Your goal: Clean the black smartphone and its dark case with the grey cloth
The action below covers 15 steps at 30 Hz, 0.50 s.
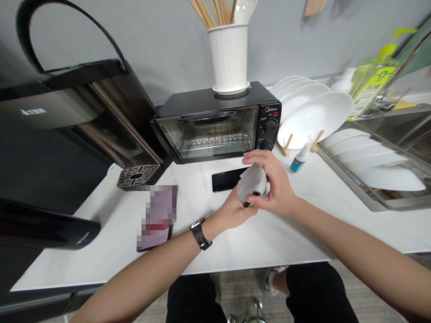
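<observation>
A crumpled grey-white cloth or tissue is gathered between my two hands, above the counter. Something dark shows at its lower edge, but most of it is covered and I cannot make out its kind. My right hand is closed around the cloth from the right, thumb pressed below and fingers over the top. From the left and beneath, my left hand grips the same bundle, its fingers partly hidden by the cloth; a black watch is on that wrist. Just behind the hands lies a flat black phone-like slab.
A black toaster oven stands behind, carrying a white cup of chopsticks. A pixelated flat device and a black dispenser machine are on the left. Right are a small spray bottle, racked plates and a sink.
</observation>
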Each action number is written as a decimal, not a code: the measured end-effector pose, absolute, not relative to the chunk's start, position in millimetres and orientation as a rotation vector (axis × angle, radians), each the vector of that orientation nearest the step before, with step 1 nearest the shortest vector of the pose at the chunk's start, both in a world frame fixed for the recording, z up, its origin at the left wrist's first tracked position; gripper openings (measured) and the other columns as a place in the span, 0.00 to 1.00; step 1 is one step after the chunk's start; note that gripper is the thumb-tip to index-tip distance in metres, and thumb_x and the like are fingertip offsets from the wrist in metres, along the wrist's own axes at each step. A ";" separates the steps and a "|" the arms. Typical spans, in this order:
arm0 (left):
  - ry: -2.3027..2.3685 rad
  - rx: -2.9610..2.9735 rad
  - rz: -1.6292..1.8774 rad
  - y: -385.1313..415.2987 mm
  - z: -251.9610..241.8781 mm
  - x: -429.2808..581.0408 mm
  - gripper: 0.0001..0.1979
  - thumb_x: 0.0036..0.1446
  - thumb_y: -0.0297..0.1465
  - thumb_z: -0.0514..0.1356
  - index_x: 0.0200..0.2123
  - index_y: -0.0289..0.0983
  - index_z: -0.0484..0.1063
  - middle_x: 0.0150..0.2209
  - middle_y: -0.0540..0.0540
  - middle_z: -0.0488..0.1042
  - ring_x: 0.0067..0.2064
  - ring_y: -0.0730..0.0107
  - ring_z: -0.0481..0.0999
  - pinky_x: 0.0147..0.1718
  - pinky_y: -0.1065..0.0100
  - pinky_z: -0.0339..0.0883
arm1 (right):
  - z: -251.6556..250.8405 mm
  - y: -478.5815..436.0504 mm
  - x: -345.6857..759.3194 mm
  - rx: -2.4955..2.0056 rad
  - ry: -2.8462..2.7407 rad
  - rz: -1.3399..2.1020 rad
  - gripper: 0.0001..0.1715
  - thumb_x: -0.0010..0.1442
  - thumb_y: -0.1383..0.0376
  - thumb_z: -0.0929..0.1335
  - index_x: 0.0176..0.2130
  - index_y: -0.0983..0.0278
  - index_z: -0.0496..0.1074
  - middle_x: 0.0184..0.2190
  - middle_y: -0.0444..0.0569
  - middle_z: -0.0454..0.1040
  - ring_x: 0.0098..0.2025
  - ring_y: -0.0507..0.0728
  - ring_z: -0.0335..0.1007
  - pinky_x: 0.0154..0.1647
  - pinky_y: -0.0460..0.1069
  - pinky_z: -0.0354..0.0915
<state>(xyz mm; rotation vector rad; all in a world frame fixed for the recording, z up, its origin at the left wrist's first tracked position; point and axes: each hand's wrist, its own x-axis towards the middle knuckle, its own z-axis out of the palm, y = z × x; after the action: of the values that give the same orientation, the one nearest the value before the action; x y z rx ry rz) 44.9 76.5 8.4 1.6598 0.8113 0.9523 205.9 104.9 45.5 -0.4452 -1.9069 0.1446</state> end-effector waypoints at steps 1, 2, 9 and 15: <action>0.825 1.648 0.943 76.3 8.8 44.9 0.21 0.50 0.29 0.66 0.49 0.37 0.71 0.48 0.44 0.75 0.54 0.49 0.72 0.58 0.47 0.67 | 45.6 107.1 205.8 -0.469 -1.871 0.203 0.36 0.61 0.39 0.70 0.56 0.60 0.67 0.50 0.57 0.74 0.55 0.68 0.73 0.56 0.66 0.71; 0.835 1.639 0.949 76.3 9.1 45.1 0.24 0.49 0.28 0.65 0.51 0.37 0.70 0.50 0.43 0.74 0.55 0.49 0.72 0.58 0.47 0.67 | 45.7 108.1 205.6 -0.472 -1.855 0.232 0.38 0.60 0.37 0.69 0.55 0.61 0.67 0.51 0.58 0.74 0.56 0.68 0.72 0.56 0.66 0.71; 0.731 1.764 1.044 78.3 12.5 49.3 0.21 0.54 0.31 0.65 0.51 0.39 0.69 0.55 0.42 0.72 0.58 0.51 0.71 0.61 0.49 0.66 | 46.6 94.2 204.8 -0.188 -1.990 -0.153 0.10 0.73 0.67 0.61 0.46 0.60 0.72 0.42 0.47 0.80 0.53 0.57 0.78 0.67 0.60 0.64; 0.795 1.699 0.988 78.0 11.0 46.3 0.23 0.50 0.30 0.65 0.51 0.37 0.69 0.51 0.42 0.74 0.54 0.51 0.72 0.58 0.48 0.67 | 44.3 102.5 206.6 -0.396 -1.932 0.120 0.25 0.67 0.46 0.68 0.54 0.59 0.68 0.49 0.54 0.77 0.54 0.64 0.75 0.61 0.64 0.67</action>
<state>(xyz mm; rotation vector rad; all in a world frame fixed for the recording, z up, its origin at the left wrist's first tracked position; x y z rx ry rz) 46.3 78.0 11.0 1.6993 0.7953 0.9880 206.6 102.5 44.3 -0.3958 -1.9320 0.1196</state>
